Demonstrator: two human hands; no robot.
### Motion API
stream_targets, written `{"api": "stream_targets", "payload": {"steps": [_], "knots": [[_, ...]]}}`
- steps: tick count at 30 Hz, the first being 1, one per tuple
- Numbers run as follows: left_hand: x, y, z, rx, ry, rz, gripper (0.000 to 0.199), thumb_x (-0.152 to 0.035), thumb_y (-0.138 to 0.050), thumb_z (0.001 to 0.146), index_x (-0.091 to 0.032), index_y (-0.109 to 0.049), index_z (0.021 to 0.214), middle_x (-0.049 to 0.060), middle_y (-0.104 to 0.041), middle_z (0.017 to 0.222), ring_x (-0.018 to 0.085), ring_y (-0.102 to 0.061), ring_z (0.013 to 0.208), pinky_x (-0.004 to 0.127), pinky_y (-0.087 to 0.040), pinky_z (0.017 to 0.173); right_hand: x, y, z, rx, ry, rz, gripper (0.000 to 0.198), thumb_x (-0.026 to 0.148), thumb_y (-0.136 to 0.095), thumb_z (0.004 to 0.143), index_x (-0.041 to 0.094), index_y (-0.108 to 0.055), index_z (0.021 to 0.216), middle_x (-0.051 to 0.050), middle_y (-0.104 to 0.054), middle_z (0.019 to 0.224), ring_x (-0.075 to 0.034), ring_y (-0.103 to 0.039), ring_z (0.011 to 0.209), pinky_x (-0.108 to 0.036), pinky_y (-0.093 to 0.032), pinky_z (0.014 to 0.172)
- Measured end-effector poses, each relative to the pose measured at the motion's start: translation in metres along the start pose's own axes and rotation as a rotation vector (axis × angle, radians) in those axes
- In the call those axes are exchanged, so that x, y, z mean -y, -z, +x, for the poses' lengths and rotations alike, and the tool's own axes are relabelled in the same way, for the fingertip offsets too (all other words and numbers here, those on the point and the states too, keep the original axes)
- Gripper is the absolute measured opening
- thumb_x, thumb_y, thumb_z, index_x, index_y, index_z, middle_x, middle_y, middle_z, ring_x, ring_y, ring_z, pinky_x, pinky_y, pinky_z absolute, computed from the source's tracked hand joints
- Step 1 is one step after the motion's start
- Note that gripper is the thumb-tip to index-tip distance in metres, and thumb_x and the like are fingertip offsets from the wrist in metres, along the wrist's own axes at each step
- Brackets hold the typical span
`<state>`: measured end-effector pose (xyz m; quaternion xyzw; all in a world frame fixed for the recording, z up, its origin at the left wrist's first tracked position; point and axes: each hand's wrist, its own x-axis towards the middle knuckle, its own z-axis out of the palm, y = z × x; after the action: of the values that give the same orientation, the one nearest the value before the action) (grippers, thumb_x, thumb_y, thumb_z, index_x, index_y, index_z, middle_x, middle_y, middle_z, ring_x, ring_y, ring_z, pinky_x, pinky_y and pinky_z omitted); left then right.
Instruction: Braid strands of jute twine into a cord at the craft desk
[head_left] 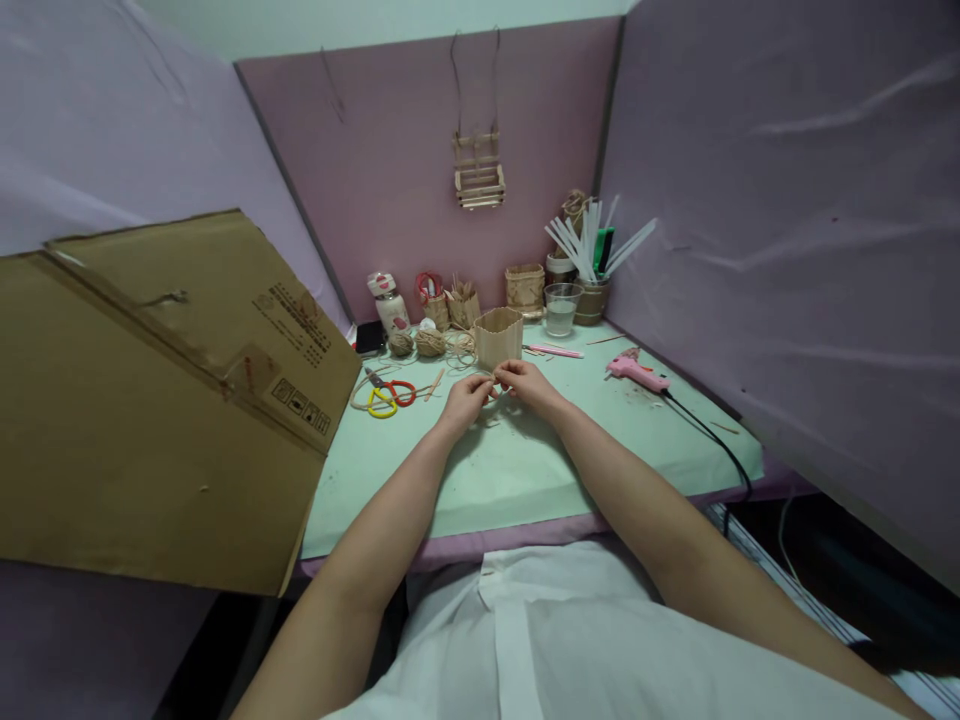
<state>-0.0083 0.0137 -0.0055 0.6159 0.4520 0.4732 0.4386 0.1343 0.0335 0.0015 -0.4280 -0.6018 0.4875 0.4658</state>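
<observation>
A white shirt point(600, 640) is worn, both forearms point(397, 500) bare.

One fluted holder point(499, 340), two hands point(465, 400) point(531, 386) before it, two twine balls point(430, 343) (loose coils point(463, 345) uncounted) to its left, one glue gun point(637, 373) to its right.

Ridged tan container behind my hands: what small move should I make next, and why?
Perhaps ease forward to the ridged tan container: your left hand and right hand are close together in front of it, seemingly pinching something too small to identify.
</observation>
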Motion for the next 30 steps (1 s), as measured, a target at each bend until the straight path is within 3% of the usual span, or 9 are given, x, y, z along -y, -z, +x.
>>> {"api": "stream_targets", "payload": {"steps": [4, 8, 18, 23, 26, 30], "knots": [[-0.0007, 0.0004, 0.0021, 0.023, 0.048, -0.162, 0.047, -0.057, -0.050, 0.077, -0.013, -0.064, 0.073, 0.004, -0.058, 0.063, 0.007, -0.037, 0.048, 0.021, -0.026, 0.045, 0.0030, -0.0004, -0.0019, -0.003, -0.026, 0.046, 0.024, 0.040, -0.060, 0.067, 0.017, -0.058, 0.073, 0.000, -0.056, 0.066, -0.011, -0.047, 0.062, -0.021, -0.032, 0.052], [-0.0003, 0.0023, 0.0027, 0.051, 0.057, -0.173, 0.063, -0.070, -0.041, 0.075, -0.012, -0.067, 0.077, 0.006, -0.059, 0.064, 0.008, -0.038, 0.048, 0.021, -0.025, 0.043, 0.0020, -0.0009, -0.0014, 0.011, -0.047, 0.028, 0.027, 0.043, -0.058, 0.069, 0.017, -0.061, 0.073, -0.001, -0.058, 0.068, -0.011, -0.048, 0.063, -0.021, -0.032, 0.052], [-0.0066, 0.0012, -0.0008, 0.035, 0.062, -0.108, 0.072, -0.075, -0.033, 0.074, -0.012, -0.069, 0.076, 0.006, -0.059, 0.062, 0.008, -0.040, 0.048, 0.023, -0.027, 0.045, 0.0037, -0.0015, -0.0022, 0.026, -0.094, 0.139, 0.023, 0.039, -0.063, 0.065, 0.018, -0.061, 0.074, 0.000, -0.055, 0.065, -0.011, -0.049, 0.065, -0.021, -0.034, 0.054], [-0.0038, 0.0016, 0.0010, -0.042, 0.069, -0.044, 0.059, -0.069, -0.047, 0.072, -0.013, -0.067, 0.075, 0.004, -0.058, 0.061, 0.008, -0.039, 0.048, 0.022, -0.029, 0.047, 0.0030, -0.0033, -0.0020, 0.033, -0.098, 0.151, 0.020, 0.037, -0.061, 0.065, 0.018, -0.060, 0.072, 0.000, -0.054, 0.067, -0.011, -0.048, 0.066, -0.020, -0.033, 0.053], [-0.0015, 0.0020, 0.0017, -0.102, 0.006, 0.054, 0.043, -0.057, -0.063, 0.066, -0.014, -0.065, 0.070, 0.002, -0.059, 0.062, 0.009, -0.044, 0.053, 0.023, -0.034, 0.052, 0.0012, -0.0045, -0.0014, 0.041, -0.089, 0.144, 0.019, 0.036, -0.061, 0.065, 0.018, -0.060, 0.072, 0.001, -0.051, 0.065, -0.011, -0.047, 0.065, -0.020, -0.033, 0.053], [-0.0007, 0.0022, 0.0013, -0.154, -0.057, 0.061, 0.029, -0.043, -0.066, 0.065, -0.015, -0.063, 0.067, 0.001, -0.058, 0.062, 0.012, -0.049, 0.061, 0.024, -0.038, 0.059, 0.0006, -0.0063, -0.0018, 0.042, -0.083, 0.137, 0.020, 0.037, -0.063, 0.064, 0.018, -0.059, 0.071, 0.001, -0.053, 0.065, -0.011, -0.047, 0.064, -0.020, -0.033, 0.052]]}}
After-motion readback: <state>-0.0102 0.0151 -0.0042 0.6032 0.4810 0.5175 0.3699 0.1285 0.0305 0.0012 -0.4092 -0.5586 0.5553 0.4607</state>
